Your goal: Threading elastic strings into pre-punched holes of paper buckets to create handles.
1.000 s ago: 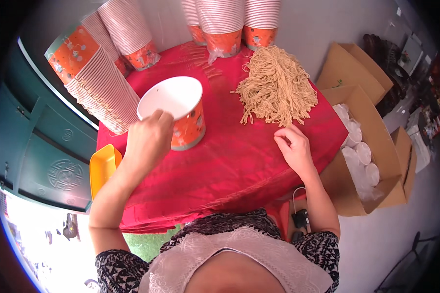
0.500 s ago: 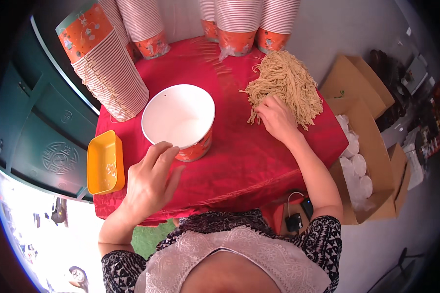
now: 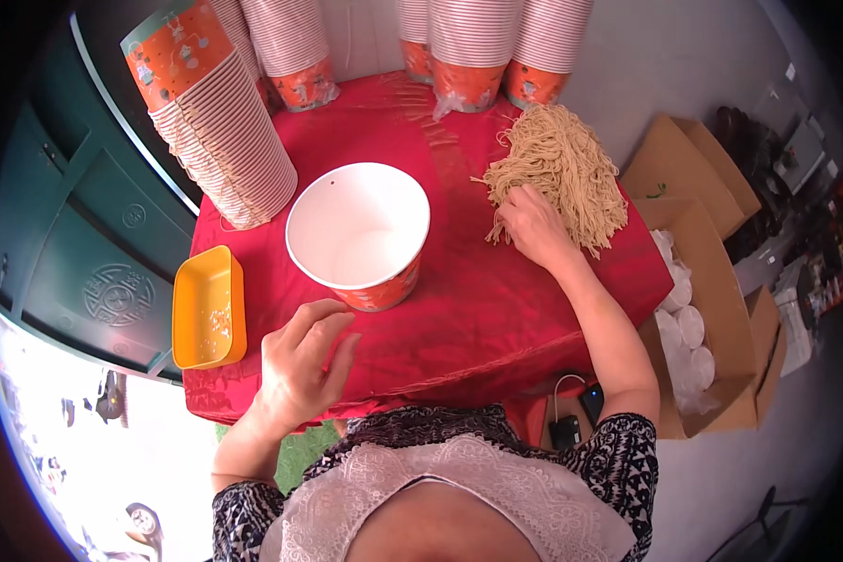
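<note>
A large paper bucket (image 3: pixel 358 229), white inside with an orange patterned outside, stands upright and empty on the red-covered table. There is a small dark hole near its rim. My left hand (image 3: pixel 307 361) is just in front of it, empty, fingers bent and thumb held apart. At the right lies a loose heap of thin tan cords (image 3: pixel 567 169). My right hand (image 3: pixel 536 229) is at the heap's near left edge, its fingers closed on some strands; the fingertips are partly hidden.
A tall stack of nested buckets (image 3: pixel 234 140), with cords draped over it, stands at the left. Several more stacks (image 3: pixel 473 56) line the back. A yellow tray (image 3: pixel 237 318) with small bits sits at the left edge. Right of the table is an open cardboard box (image 3: pixel 712 281) holding white round items.
The view has shifted slightly. My left hand has drawn back from the bucket's rim toward me. The right hand stays at the heap of cords.
</note>
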Available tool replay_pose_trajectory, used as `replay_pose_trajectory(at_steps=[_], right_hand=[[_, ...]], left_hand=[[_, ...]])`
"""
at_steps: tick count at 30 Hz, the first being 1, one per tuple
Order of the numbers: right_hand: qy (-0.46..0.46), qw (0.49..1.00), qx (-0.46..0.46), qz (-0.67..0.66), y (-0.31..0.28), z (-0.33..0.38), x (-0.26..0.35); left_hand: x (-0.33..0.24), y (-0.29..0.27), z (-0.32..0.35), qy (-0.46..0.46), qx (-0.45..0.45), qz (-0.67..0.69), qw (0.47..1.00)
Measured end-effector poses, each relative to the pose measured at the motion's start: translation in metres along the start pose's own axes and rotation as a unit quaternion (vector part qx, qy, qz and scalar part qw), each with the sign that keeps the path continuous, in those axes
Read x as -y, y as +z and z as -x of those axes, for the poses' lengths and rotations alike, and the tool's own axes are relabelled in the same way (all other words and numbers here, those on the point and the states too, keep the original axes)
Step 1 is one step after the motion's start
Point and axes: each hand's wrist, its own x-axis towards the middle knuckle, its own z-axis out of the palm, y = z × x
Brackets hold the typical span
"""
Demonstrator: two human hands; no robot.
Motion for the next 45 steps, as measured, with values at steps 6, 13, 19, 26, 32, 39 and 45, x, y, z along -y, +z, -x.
replay_pose_trajectory(at_steps=[6,13,19,26,32,39,45], right_hand=[[-0.009,1.0,-0.011,-0.015,0.003,0.0,-0.001],[-0.03,0.996,-0.024,-0.081,-0.002,-0.001,0.002],[-0.113,0.982,-0.053,-0.141,-0.026,0.008,0.066],[-0.021,0.916,-0.1,-0.388,-0.064,0.035,0.182],[0.107,0.863,-0.153,-0.47,-0.065,0.034,0.203],[0.104,0.849,-0.131,-0.501,-0.062,0.033,0.216],[0.093,0.849,-0.087,-0.513,-0.062,0.035,0.222]], left_hand=[[-0.004,0.003,0.004,-0.011,-0.005,0.016,1.0],[-0.006,0.001,0.008,-0.011,-0.009,0.017,1.0],[-0.005,0.0,0.011,-0.014,-0.007,0.028,0.999],[-0.006,0.004,0.01,-0.034,-0.01,0.07,0.997],[-0.013,0.007,0.015,-0.141,0.021,0.173,0.975],[-0.014,0.023,0.022,-0.232,0.023,0.386,0.893],[-0.005,0.025,0.023,-0.18,0.027,0.306,0.935]])
